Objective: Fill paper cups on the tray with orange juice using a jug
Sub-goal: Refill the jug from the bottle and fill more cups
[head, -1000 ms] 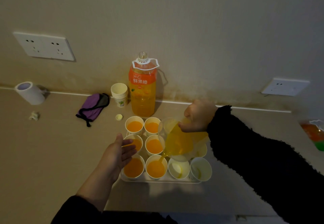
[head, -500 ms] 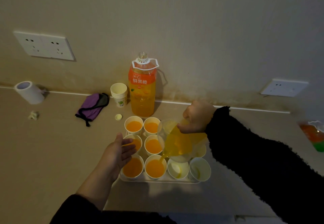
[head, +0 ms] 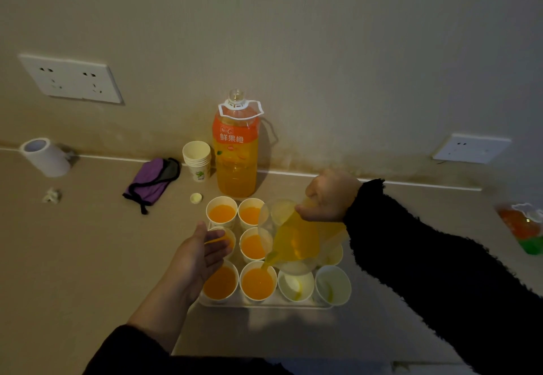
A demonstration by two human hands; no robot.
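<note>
Grasp rigid, slosh-prone jug (head: pixel 293 239) at upper end, right hand (head: pixel 329 195) fingers clenched round it; left hand (head: pixel 199 254) fingers relaxed beside flimsy paper cups (head: pixel 295 285).

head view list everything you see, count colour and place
tray: one, white, counter centre
filled paper cups: six, white with orange juice, tray's left two columns
near-empty paper cups: two, white, tray front right; more behind jug, count unclear
jug: one, clear with orange juice, tilted over tray, pouring
juice bottle: one, orange, uncapped, by the wall
spare cup stack: one, white, left of bottle
cap: one, pale, beside tray
pouch: one, purple, left of stack
roll: one, white, far left
scrap: one, pale, near roll
sockets: two, white, wall
packet: one, orange-green, right edge
hands: left hand open at tray's left edge; right hand holds jug
</note>
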